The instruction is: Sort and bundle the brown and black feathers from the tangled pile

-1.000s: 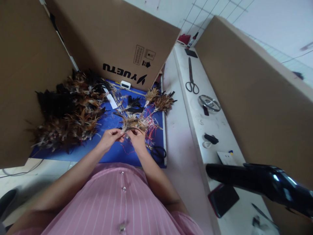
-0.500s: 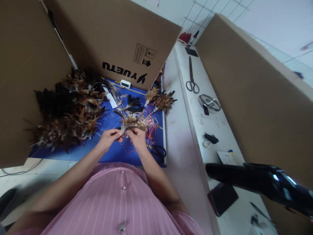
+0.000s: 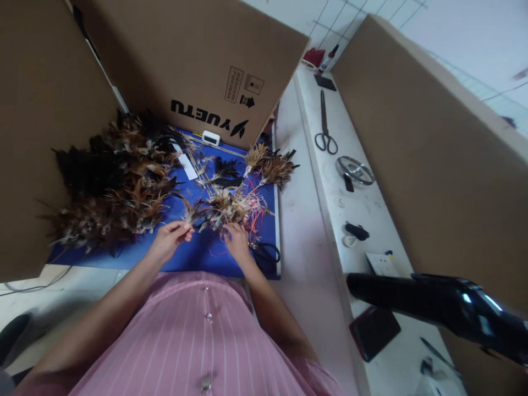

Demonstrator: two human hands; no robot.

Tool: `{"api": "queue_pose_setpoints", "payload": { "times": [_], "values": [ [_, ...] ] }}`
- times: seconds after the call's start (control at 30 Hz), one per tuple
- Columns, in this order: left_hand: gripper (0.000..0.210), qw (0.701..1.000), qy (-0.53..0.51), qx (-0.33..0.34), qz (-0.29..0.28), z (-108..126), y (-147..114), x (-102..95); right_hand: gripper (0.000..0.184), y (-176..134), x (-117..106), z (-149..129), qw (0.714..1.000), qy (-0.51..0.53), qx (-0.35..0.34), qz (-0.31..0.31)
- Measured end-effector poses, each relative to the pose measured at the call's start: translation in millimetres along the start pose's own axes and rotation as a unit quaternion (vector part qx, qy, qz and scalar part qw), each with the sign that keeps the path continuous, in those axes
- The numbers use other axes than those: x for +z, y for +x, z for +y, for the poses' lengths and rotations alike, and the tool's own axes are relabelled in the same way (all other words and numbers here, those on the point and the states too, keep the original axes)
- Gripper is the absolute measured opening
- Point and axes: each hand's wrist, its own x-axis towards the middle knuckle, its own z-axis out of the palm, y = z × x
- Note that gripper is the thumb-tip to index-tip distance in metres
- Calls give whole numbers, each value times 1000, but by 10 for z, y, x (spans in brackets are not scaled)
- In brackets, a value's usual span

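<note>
My left hand [image 3: 172,237] is closed, thumb against fingers, on a small bunch of feathers [image 3: 191,212] whose brown tips point away from me. My right hand [image 3: 236,241] reaches over the near edge of a loose pile of brown and pale feathers [image 3: 231,206]. Its fingers are slightly bent and apart, with no held thing visible. Red and pink string [image 3: 258,212] lies tangled at the right of this pile. Behind it rest two tied brown feather bundles [image 3: 278,168] and black feathers [image 3: 225,168]. All this lies on a blue tabletop [image 3: 198,258].
A big heap of brown and black feathers [image 3: 124,181] covers the table's left side. Cardboard panels [image 3: 190,55] stand behind. Black-handled scissors [image 3: 267,254] lie at the right front. A white ledge [image 3: 334,192] holds long scissors [image 3: 325,137], a metal ring [image 3: 355,170] and a black hair dryer [image 3: 433,300].
My hands were together over the feathers and have parted. The left hand has moved left with the small bunch; the right has shifted slightly right and nearer to me.
</note>
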Motion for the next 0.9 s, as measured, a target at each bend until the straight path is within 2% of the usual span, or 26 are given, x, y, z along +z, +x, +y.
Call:
{"api": "queue_pose_setpoints", "payload": {
  "times": [0.07, 0.13, 0.23, 0.37, 0.53, 0.63, 0.77, 0.9],
  "values": [
    [26, 1000, -5, -1, 9, -24, -16, -61, 37, -185, 87, 93, 984, -172, -33, -43],
    [26, 1000, -13, -5, 21, -37, -37, -99, 27, -348, 185, 166, 956, -277, -29, -96],
    [28, 999, -18, -12, 38, -48, -62, -119, 20, -477, 308, 229, 943, -299, -14, -143],
    [30, 999, -14, -18, 40, -71, -65, -113, 19, -433, 411, 232, 944, -292, -9, -153],
    [30, 999, -19, -16, 35, -106, -44, -134, 11, -342, 530, 246, 953, -235, 10, -192],
    [30, 999, -24, -22, 42, -119, -44, -164, 11, -344, 564, 287, 967, -168, 38, -187],
    [31, 998, -31, -27, 49, -143, -56, -190, 8, -357, 526, 310, 981, -23, 86, -171],
    [32, 998, -28, -39, 42, -159, -54, -150, 11, -362, 419, 208, 971, 139, 123, -152]
  ]
}}
